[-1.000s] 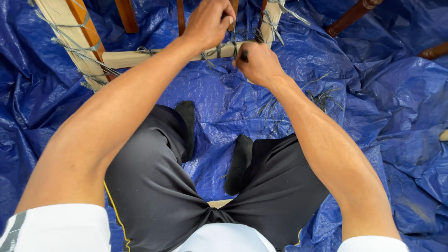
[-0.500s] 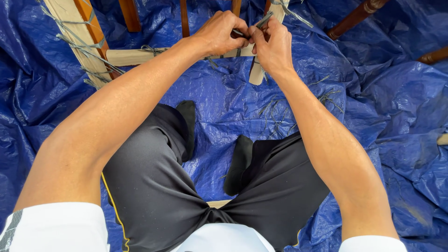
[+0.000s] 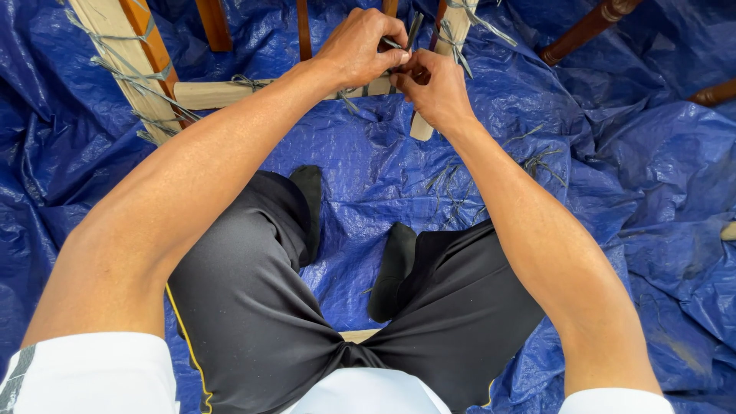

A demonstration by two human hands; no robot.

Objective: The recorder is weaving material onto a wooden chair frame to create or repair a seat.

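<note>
Over the blue tarp, left hand and right hand each grip grey cord at the wooden frame.

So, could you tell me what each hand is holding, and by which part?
Both the left hand and right hand pinch a thin grey strand where it meets the pale wooden rail; the exact grip is hidden by fingers.

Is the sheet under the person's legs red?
No, the sheet is a blue crinkled tarp spread under the legs and the wooden frame.
</note>
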